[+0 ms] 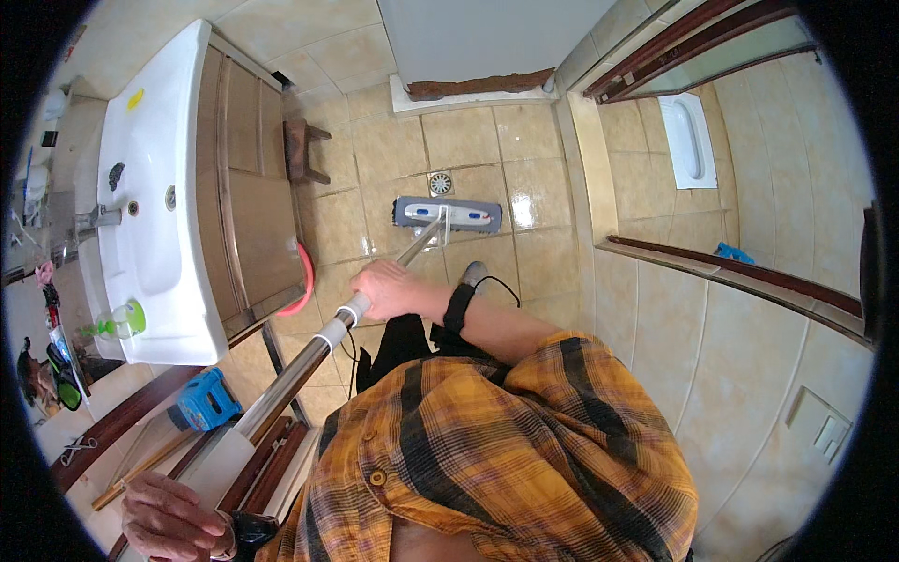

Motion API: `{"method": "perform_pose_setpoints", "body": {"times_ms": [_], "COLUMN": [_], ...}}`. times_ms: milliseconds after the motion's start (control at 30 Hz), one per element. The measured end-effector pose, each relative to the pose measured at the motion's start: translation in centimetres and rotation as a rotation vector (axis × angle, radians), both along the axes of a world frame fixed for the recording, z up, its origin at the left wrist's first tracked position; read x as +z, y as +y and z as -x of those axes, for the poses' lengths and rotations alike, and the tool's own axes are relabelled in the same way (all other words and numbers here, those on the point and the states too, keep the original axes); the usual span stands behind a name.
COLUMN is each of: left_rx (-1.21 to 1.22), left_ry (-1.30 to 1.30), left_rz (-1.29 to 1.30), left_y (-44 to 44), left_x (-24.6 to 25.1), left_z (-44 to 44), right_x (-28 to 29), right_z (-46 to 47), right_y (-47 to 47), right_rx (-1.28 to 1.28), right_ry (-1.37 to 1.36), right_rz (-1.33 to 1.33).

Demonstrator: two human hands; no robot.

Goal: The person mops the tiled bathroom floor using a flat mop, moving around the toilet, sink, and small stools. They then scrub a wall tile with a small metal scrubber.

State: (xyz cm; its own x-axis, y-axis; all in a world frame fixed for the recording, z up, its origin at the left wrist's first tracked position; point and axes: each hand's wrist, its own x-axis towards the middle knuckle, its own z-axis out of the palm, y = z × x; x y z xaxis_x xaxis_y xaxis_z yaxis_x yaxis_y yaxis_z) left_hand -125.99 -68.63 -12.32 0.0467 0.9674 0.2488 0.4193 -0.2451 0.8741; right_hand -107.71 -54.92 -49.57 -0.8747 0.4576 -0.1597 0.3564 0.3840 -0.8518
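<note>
A flat mop with a grey-blue pad and white plate point(449, 213) lies on wet beige floor tiles point(463, 137), just below a round metal floor drain point(440, 184). Its metal pole point(281, 385) slants down towards the lower left. My right hand point(386, 289) is wrapped around the pole just above a white collar. At the lower left, my left hand point(172, 518) has its fingers curled around the pole's white grip end point(221, 464). My body hides part of the floor below. One shoe point(475, 272) shows near the mop head.
To the left stands a white washbasin point(158, 281) on a wooden cabinet point(260, 239). A small wooden stool point(302, 151) and a pink-red basin rim point(305, 281) stick out beside it. Across a raised door frame point(730, 281) on the right lies a squat toilet point(692, 144).
</note>
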Motion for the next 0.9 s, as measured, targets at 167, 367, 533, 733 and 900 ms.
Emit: {"method": "perform_pose_setpoints", "body": {"times_ms": [167, 367, 533, 733, 900], "left_rx": [0.098, 0.168, -0.609, -1.033, -0.893], "left_ry": [-0.046, 0.057, -0.281, -0.215, -0.295], "left_rz": [-0.073, -0.171, -0.014, 0.149, 0.166], "left_y": [-2.4, -2.8, 2.2, 7.9, 9.3], "left_x": [-4.7, -2.3, 2.4, 0.1, -6.4], "left_z": [0.9, 0.7, 2.5, -0.4, -4.5], "right_x": [-1.4, 0.4, 2.7, 1.1, -3.1], "right_z": [-1.1, -1.2, -2.1, -9.0, -12.8], "right_y": [2.7, 2.4, 0.7, 0.4, 1.6], "right_rx": [-0.115, -0.095, -0.108, -0.477, -0.751], "right_ry": [0.013, 0.041, 0.139, 0.214, 0.097], "right_rz": [-0.028, -0.044, -0.163, -0.203, -0.246]}}
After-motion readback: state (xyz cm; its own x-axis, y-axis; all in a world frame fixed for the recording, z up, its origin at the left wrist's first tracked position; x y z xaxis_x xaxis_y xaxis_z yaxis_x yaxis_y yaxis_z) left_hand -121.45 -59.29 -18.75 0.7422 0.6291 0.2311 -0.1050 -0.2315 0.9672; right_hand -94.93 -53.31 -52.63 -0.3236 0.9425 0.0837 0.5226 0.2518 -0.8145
